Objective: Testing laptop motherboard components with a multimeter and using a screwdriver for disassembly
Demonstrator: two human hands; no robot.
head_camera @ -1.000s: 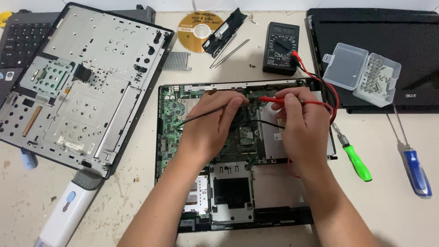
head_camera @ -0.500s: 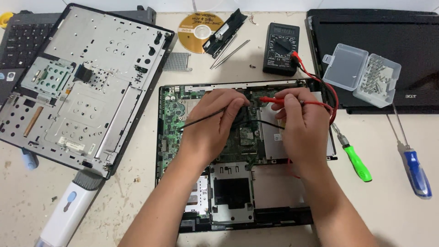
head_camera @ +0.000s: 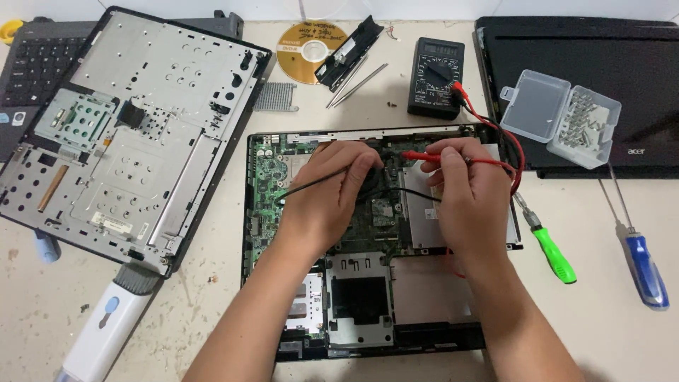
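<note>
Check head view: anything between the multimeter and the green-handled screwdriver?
Yes: the multimeter's red test lead runs down that stretch toward the green-handled screwdriver, over the opened laptop's corner.

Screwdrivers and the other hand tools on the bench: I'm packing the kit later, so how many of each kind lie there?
Screwdrivers: 2, green-handled and blue-handled
Multimeter: 1
Test probes: 2, the red probe in the right hand, the black probe in the left hand
White-and-blue brush: 1
Clear plastic bit case: 1
Total: 7
</note>
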